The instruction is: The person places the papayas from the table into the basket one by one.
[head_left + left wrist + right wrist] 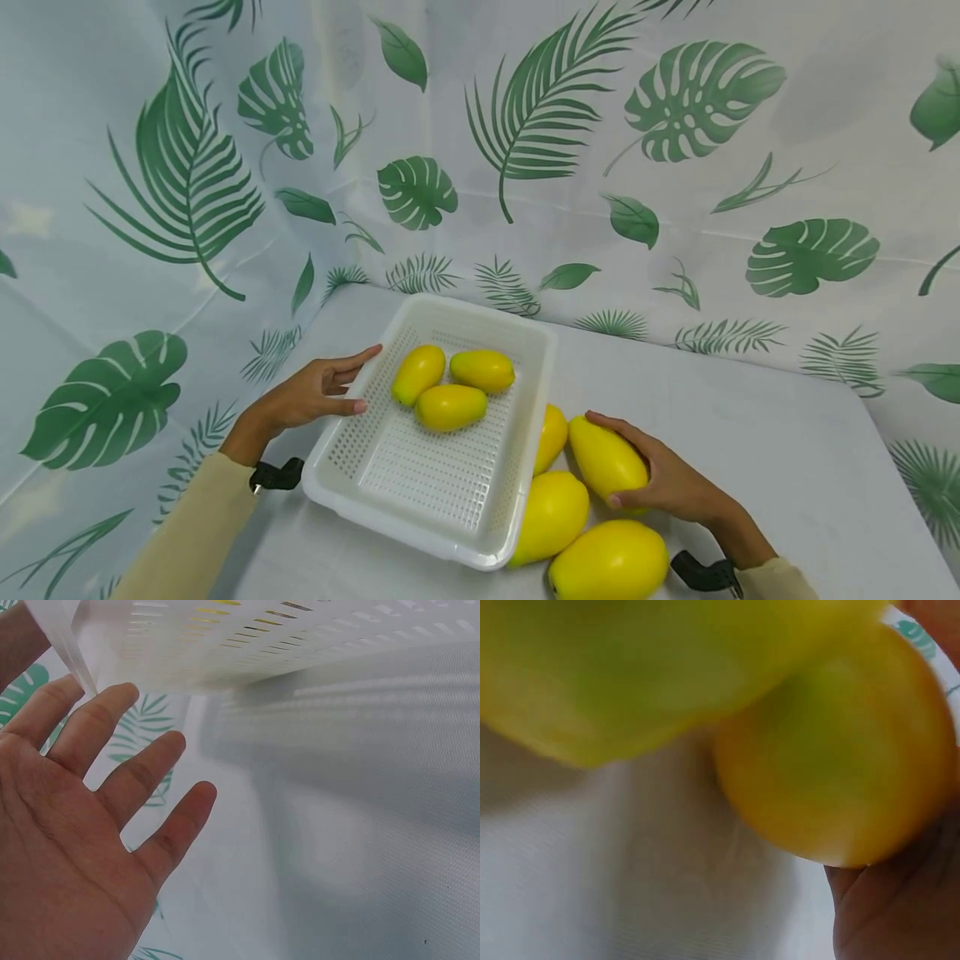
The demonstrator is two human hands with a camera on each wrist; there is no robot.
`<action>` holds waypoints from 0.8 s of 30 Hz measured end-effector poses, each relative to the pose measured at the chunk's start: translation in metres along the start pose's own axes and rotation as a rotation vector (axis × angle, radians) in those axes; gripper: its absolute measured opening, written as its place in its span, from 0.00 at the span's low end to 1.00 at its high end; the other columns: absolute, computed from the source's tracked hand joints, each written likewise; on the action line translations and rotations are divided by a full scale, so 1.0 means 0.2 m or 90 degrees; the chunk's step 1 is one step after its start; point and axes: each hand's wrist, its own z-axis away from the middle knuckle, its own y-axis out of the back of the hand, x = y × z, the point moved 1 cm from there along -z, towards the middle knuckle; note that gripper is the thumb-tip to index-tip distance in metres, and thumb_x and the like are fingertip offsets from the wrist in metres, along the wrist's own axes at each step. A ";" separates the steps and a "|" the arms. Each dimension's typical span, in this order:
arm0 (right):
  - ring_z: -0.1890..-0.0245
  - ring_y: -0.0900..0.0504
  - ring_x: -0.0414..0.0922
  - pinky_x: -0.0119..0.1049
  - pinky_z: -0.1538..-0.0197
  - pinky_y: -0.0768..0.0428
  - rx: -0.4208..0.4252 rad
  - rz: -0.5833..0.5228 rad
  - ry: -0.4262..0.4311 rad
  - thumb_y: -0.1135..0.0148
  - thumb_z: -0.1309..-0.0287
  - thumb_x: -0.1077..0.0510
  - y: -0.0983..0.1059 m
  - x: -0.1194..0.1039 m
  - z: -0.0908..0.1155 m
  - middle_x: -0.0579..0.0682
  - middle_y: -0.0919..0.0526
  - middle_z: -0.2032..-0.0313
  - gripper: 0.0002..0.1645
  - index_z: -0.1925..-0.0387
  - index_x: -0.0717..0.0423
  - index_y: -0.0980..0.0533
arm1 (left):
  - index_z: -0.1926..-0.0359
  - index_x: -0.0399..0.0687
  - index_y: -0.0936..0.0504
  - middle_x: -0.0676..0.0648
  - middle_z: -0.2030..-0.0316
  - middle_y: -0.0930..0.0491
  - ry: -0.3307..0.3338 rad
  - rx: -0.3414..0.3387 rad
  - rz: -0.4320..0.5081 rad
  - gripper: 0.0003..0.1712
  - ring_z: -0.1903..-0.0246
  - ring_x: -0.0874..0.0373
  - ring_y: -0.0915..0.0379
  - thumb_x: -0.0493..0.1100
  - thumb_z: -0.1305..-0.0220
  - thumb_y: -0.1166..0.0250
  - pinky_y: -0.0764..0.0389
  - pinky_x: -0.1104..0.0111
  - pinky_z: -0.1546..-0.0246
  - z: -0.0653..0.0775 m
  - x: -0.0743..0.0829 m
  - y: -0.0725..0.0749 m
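Yellow fruit [604, 458] lies to the right of the basket [427, 487], gripped by the curled right hand [671, 482]; smooth skin could let it slip and roll into neighbouring fruit [611, 562]. The left hand [300, 397], fingers spread at the rim, might nudge the basket. Leaf-print curtain [555, 200] backs the white counter [757, 442].

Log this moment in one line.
left hand: at side of basket | right hand: grips yellow fruit | in basket: three fruits | outside basket: three more fruits
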 end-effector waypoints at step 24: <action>0.37 0.22 0.38 0.32 0.42 0.20 0.053 -0.020 0.026 0.26 0.43 0.60 0.08 0.03 0.02 0.49 0.30 0.23 0.55 0.17 0.42 0.40 | 0.14 0.58 0.48 0.41 0.17 0.42 -0.014 -0.005 0.011 0.50 0.33 0.29 0.24 0.34 0.28 0.32 0.10 0.46 0.48 0.00 0.00 0.00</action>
